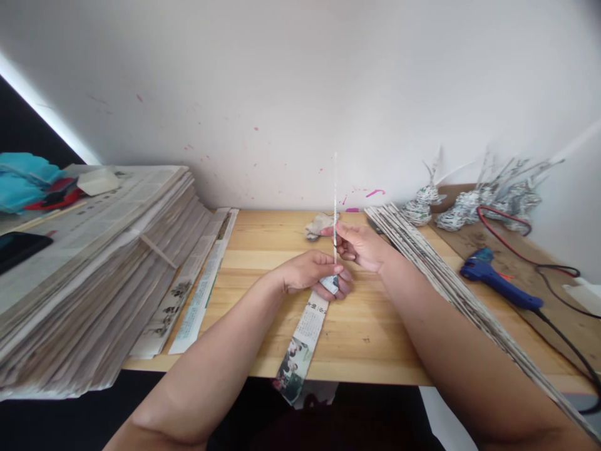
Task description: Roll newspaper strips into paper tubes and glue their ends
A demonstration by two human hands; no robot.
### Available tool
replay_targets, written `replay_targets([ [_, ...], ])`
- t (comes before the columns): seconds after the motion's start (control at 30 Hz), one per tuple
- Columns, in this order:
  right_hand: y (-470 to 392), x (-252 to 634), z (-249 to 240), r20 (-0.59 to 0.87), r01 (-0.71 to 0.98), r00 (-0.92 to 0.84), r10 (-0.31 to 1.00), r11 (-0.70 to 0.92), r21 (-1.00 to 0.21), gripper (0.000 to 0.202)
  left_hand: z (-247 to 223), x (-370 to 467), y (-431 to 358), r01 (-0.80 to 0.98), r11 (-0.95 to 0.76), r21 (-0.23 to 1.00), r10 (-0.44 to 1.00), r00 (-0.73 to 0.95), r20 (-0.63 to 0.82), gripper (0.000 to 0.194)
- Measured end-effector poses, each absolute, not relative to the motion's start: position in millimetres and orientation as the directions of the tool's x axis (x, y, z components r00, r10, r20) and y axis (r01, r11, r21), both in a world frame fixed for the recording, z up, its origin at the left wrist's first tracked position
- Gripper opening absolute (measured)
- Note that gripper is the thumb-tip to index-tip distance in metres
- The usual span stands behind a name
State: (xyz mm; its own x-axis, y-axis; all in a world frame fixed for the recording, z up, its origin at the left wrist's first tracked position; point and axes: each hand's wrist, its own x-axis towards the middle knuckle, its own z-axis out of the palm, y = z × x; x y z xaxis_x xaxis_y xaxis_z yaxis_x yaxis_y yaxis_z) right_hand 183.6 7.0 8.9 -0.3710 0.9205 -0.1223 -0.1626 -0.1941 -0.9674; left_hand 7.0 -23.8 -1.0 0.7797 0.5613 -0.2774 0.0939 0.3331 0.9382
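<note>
A strip of newspaper (305,335) slants down from my hands past the table's front edge, its upper end wound into a thin paper tube (335,194) that stands nearly upright. My left hand (312,274) pinches the strip where it meets the tube's lower part. Just above, my right hand (357,244) has thumb and fingers closed on the tube. Behind the right hand lies a crumpled greyish cloth (318,225). The right fingertips partly cover the tube.
On the left stands a tall newspaper stack (154,232), with cut strips (204,307) beside it. Finished paper tubes (436,269) lie along the right. A blue glue gun (500,282) with a cord and several woven paper figures (417,210) rest on cardboard (554,326).
</note>
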Motion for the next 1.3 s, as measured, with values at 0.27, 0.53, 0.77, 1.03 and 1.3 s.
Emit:
replay_targets([
  [0.27, 7, 183, 4, -0.084, -0.168, -0.369, 0.926, -0.155, -0.974, 0.034, 0, 6, -23, 0.063, 0.349, 0.935, 0.573, 0.775, -0.266, 0.041],
  [0.53, 4, 175, 10, 0.045, 0.034, -0.099, 0.994, 0.048, -0.998, 0.041, 4, 7, -12, -0.229, 0.362, 0.903, 0.857, 0.464, -0.226, 0.032],
  [0.77, 2, 172, -4, 0.043, 0.250, -0.275, 0.961, 0.114, -0.962, 0.035, 14, 6, -11, -0.325, 0.347, 0.880, 0.913, 0.329, -0.239, 0.027],
  [1.03, 0, 170, -4, 0.064, 0.383, -0.274, 0.959, 0.170, -0.908, 0.011, 9, 6, -9, -0.323, 0.377, 0.868, 0.905, 0.326, -0.272, 0.027],
  [1.3, 3, 176, 4, 0.064, 0.335, -0.274, 0.960, 0.158, -0.929, 0.018, 11, 4, -8, -0.325, 0.401, 0.857, 0.900, 0.317, -0.300, 0.030],
])
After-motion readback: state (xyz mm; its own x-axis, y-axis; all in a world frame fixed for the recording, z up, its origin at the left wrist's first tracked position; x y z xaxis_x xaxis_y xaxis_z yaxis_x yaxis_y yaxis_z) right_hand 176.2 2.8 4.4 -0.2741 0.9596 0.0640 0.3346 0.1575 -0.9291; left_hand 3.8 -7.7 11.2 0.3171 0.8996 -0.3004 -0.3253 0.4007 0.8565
